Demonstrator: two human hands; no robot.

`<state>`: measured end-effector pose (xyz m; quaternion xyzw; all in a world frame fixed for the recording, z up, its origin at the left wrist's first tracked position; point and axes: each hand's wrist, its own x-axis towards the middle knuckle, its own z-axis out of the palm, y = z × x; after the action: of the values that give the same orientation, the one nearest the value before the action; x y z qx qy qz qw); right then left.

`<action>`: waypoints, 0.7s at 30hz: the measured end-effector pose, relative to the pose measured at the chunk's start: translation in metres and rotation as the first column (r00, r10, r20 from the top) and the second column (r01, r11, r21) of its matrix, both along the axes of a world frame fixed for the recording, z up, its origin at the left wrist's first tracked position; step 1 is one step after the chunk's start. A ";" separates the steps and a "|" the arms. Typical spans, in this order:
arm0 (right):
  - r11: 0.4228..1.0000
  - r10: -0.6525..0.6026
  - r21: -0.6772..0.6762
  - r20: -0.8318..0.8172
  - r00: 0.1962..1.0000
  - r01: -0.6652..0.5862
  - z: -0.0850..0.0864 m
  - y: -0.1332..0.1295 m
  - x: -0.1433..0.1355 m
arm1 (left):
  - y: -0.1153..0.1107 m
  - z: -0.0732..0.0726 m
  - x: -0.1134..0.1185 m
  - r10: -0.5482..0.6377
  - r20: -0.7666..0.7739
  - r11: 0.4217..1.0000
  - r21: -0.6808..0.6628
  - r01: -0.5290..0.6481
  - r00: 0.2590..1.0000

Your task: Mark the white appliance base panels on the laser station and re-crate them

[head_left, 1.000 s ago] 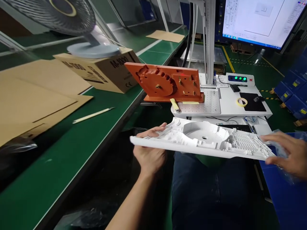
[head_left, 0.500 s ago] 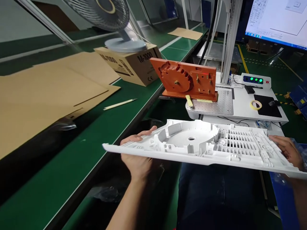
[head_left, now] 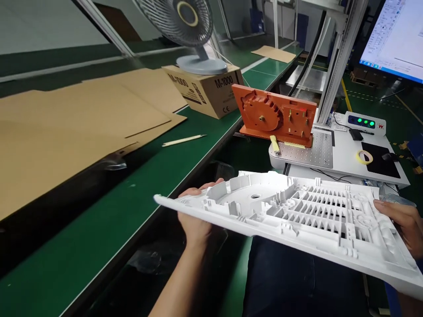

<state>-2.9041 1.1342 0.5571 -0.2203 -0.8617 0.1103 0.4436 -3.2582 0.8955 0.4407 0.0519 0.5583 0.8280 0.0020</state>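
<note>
White panel (head_left: 277, 215) is held ribbed side up above the legs (head_left: 304, 277), left hand (head_left: 194, 224) curled round its left end, right hand (head_left: 405, 222) round its right. This looks like a two-handed holding step; moving it calls for even support.

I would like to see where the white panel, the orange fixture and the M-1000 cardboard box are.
White panel (head_left: 279, 213), head view: middle of its ribbed face.
Orange fixture (head_left: 276, 116), head view: its upright face.
M-1000 cardboard box (head_left: 217, 97), head view: its right printed side.
</note>
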 end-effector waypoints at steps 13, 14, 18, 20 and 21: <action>0.997 -0.072 0.040 -0.007 0.997 0.072 -0.034 0.062 -0.130 | 0.037 0.009 -0.147 0.041 -0.017 0.999 0.003 -0.041 0.999; 0.994 -0.111 0.001 0.005 0.994 0.111 -0.037 0.072 -0.144 | 0.048 0.014 -0.164 0.009 -0.032 1.000 0.004 -0.009 0.999; 0.953 -0.198 -0.214 0.091 0.976 0.213 -0.043 0.115 -0.201 | 0.101 0.029 -0.227 -0.083 -0.100 0.996 -0.031 0.081 0.992; 0.930 -0.209 -0.278 0.137 0.968 0.240 -0.046 0.133 -0.226 | 0.125 0.033 -0.252 -0.110 -0.116 0.992 -0.072 0.102 0.987; 0.922 -0.209 -0.297 0.160 0.965 0.249 -0.048 0.141 -0.237 | 0.134 0.034 -0.262 -0.119 -0.122 0.989 -0.099 0.107 0.985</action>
<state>-3.1411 1.2756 0.5092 -0.3942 -0.8274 0.1793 0.3576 -3.5206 1.0298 0.4743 0.1360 0.5910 0.7949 0.0159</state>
